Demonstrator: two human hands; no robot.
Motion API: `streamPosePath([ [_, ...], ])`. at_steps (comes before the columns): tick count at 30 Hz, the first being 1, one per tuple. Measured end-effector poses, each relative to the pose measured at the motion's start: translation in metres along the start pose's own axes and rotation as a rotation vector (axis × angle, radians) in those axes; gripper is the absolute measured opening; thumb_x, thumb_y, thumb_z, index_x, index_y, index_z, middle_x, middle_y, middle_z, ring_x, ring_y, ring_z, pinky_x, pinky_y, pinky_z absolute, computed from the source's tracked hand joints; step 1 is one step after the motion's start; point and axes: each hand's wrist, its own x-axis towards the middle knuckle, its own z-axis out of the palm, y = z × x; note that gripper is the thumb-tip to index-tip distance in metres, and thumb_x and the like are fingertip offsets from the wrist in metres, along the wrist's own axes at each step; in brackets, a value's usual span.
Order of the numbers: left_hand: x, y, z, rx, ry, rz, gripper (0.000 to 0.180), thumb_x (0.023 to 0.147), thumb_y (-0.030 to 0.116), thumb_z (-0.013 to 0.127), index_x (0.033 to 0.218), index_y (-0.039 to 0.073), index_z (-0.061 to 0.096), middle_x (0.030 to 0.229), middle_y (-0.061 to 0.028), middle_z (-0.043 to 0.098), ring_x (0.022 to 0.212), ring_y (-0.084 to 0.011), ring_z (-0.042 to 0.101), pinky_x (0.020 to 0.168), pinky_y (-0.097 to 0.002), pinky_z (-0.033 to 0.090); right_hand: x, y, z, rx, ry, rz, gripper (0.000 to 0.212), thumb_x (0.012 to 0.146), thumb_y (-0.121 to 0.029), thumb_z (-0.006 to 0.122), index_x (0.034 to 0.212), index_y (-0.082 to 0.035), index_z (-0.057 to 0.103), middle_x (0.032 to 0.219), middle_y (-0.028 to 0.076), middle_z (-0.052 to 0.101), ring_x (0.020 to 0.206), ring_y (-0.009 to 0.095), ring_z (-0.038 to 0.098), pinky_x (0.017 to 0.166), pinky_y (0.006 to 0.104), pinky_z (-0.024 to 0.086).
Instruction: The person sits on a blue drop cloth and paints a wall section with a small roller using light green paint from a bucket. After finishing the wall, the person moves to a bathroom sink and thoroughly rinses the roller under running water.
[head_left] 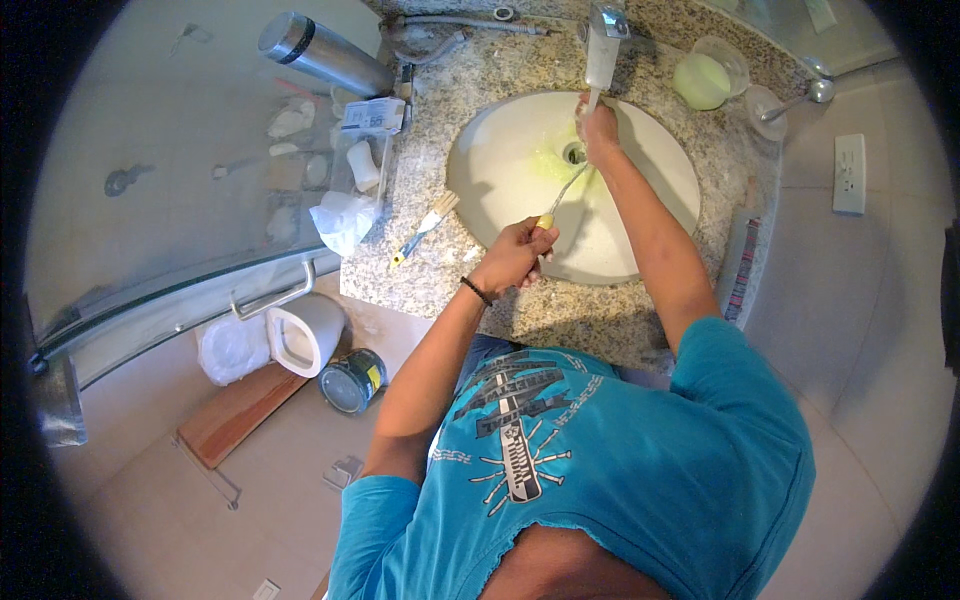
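Note:
My left hand [515, 255] is closed around the yellow handle of a thin metal-shafted tool [568, 190]. The shaft slants over the white oval sink [500, 215] toward the drain [574, 153]; I cannot make out what sort of tool it is. Under the chrome faucet [603, 50], my right hand [598, 130] has its fingers curled in, and what they hold is hidden. Pale yellow-green liquid spreads over the basin around the drain. On the counter left of the sink lies a paintbrush [428, 227] with a blue and yellow handle.
A tub of pale green stuff [703, 80] stands right of the faucet. At the left are a steel flask [325, 55], a small box [373, 117], a crumpled white bag [344, 220] and a glass panel [150, 200]. A toilet [305, 335], paint can [352, 382] and wooden board [238, 415] are below.

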Motion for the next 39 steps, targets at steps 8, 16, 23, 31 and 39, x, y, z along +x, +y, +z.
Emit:
streamPosePath([
  [8, -0.019, 0.015, -0.023, 1.095, 0.557, 0.408, 0.046, 0.101, 0.022, 0.059, 0.145, 0.01, 0.055, 0.094, -0.0219, 0.073, 0.08, -0.0396, 0.074, 0.071, -0.0523, 0.059, -0.028, -0.019, -0.064, -0.042, -0.795, -0.145, 0.035, 0.108, -0.023, 0.055, 0.141, -0.012, 0.063, 0.133, 0.01, 0.067, 0.112, 0.023, 0.07, 0.08, 0.0366, 0.056],
  [16, -0.03, 0.03, 0.004, 1.273, 0.6, 0.448, 0.049, 0.1, 0.016, 0.059, 0.149, 0.014, 0.053, 0.105, -0.0171, 0.07, 0.074, -0.0365, 0.073, 0.066, -0.0467, 0.059, -0.037, -0.026, -0.047, -0.35, -0.595, -0.371, 0.036, 0.109, -0.037, 0.059, 0.134, -0.013, 0.066, 0.104, 0.001, 0.061, 0.087, 0.012, 0.056, 0.081, 0.0312, 0.048],
  [23, -0.033, 0.026, -0.025, 0.382, 0.203, 0.316, 0.051, 0.11, 0.032, 0.055, 0.155, 0.008, 0.05, 0.084, -0.0112, 0.063, 0.066, -0.0186, 0.068, 0.059, -0.0367, 0.056, -0.034, -0.007, -0.035, -0.143, -0.443, -0.38, 0.041, 0.108, -0.048, 0.054, 0.105, -0.008, 0.061, 0.077, 0.001, 0.05, 0.076, 0.016, 0.049, 0.074, 0.0356, 0.043],
  [31, -0.026, 0.026, -0.025, 0.18, 0.04, 0.234, 0.052, 0.11, 0.033, 0.058, 0.157, 0.014, 0.048, 0.086, 0.0003, 0.059, 0.057, -0.0093, 0.056, 0.052, -0.0285, 0.049, -0.037, -0.021, -0.029, -0.357, -0.25, -0.186, 0.044, 0.107, -0.049, 0.051, 0.104, -0.006, 0.063, 0.083, 0.003, 0.058, 0.076, 0.017, 0.052, 0.07, 0.0367, 0.043],
  [39, -0.021, 0.023, -0.015, 1.112, 0.508, 0.542, 0.052, 0.101, 0.016, 0.058, 0.152, 0.014, 0.051, 0.099, -0.0188, 0.068, 0.073, -0.0375, 0.07, 0.067, -0.0478, 0.058, -0.016, -0.007, -0.039, 0.273, -0.503, -0.003, 0.037, 0.108, -0.034, 0.057, 0.127, -0.005, 0.068, 0.107, 0.01, 0.072, 0.095, 0.026, 0.07, 0.091, 0.041, 0.053],
])
